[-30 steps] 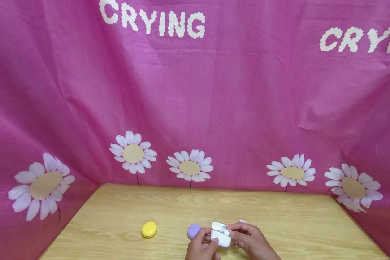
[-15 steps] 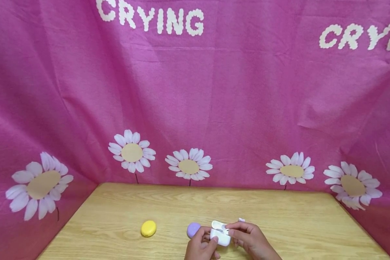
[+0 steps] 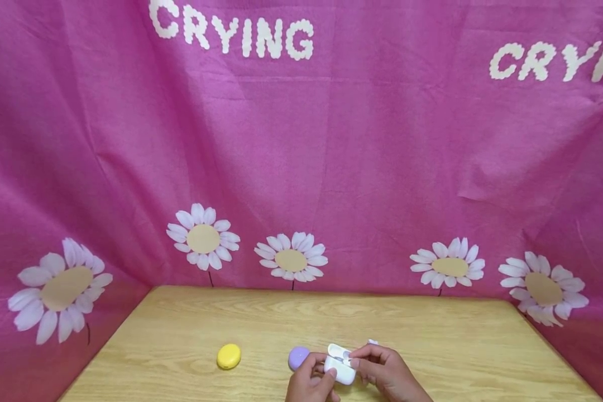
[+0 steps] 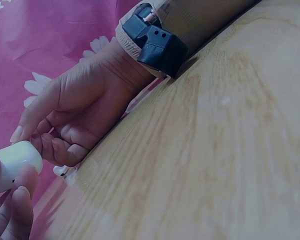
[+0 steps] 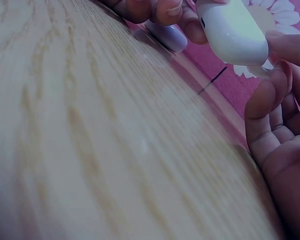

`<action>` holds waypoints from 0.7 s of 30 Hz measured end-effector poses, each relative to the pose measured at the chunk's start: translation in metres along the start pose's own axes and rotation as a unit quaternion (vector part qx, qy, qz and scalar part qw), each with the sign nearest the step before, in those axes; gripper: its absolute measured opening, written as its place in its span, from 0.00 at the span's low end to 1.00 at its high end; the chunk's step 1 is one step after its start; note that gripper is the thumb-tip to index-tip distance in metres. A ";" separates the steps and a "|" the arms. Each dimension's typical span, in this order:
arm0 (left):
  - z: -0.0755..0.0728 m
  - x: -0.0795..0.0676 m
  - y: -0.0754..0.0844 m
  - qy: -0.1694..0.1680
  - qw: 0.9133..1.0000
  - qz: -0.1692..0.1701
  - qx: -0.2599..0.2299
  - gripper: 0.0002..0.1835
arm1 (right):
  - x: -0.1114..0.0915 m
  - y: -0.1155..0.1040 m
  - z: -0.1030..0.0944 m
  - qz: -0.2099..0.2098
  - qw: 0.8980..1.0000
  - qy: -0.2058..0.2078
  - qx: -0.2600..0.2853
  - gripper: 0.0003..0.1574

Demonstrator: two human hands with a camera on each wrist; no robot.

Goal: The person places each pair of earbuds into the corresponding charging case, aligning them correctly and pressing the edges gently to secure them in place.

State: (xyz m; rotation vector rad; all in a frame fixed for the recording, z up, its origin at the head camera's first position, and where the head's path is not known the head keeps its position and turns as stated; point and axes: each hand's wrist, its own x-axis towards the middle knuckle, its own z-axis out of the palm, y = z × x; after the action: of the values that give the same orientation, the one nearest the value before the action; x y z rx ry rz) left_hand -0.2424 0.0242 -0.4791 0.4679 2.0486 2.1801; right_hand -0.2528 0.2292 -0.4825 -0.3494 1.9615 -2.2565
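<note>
My left hand (image 3: 311, 378) holds a white earbud case (image 3: 340, 373) with its lid flipped up, thumb on the front and fingers round the left side. At the case's right side, my right hand (image 3: 384, 369) pinches a white earbud (image 3: 347, 362) between thumb and forefinger, right at the opening. Most of that earbud is hidden by fingertips. In the right wrist view the case (image 5: 235, 35) hangs above the table between the right fingers (image 5: 262, 100) and the left. The left wrist view shows the left fingers (image 4: 21, 200) under the case.
A purple rounded object (image 3: 298, 358) lies just behind the left hand. Farther left on the wooden table (image 3: 261, 318) is a yellow rounded one (image 3: 228, 356). A small white piece (image 3: 372, 341) lies behind the right hand. Pink daisy-printed cloth (image 3: 372, 167) hangs around the table.
The right fingertips have brought the earbud slightly left and down into the case opening; its dark spot no longer shows. The left hand keeps its grip, the case tilting a little.
</note>
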 end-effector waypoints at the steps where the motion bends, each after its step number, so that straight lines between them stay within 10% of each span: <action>1: 0.000 0.000 0.000 0.000 1.000 0.001 -0.001 0.14 | 0.000 0.000 0.000 0.002 1.000 0.002 0.001 0.12; 21: 0.000 0.000 0.001 0.014 1.000 -0.009 0.005 0.14 | 0.000 0.000 -0.002 0.006 1.000 0.003 -0.012 0.10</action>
State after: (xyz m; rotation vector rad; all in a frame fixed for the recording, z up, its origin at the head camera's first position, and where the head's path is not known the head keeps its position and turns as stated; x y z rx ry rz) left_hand -0.2426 0.0247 -0.4783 0.4207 2.0697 2.1792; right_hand -0.2530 0.2314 -0.4828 -0.3337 1.9892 -2.2325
